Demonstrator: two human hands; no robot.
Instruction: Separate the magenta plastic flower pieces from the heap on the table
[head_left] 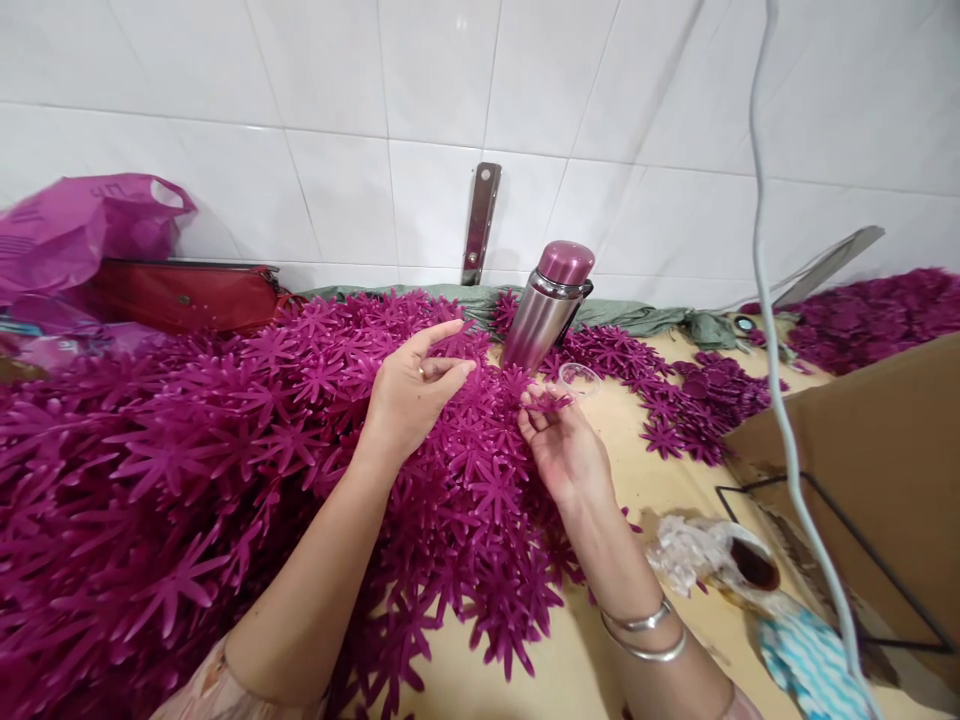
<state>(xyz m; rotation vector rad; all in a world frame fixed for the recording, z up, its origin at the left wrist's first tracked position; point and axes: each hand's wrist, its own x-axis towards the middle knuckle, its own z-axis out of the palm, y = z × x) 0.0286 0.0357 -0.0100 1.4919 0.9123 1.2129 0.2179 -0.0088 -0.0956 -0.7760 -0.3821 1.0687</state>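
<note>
Purple flower piece [553, 402] lies in fingertip grip of right hand [564, 452].

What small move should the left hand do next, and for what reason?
Probably the left hand should close its fingers on one piece atop the pile of magenta flowers: it rests open there, gripping nothing that I can see, while the right hand already pinches a single flower in its fingertips.

Head-worn view, forward and down, close over table [600, 640]
</note>
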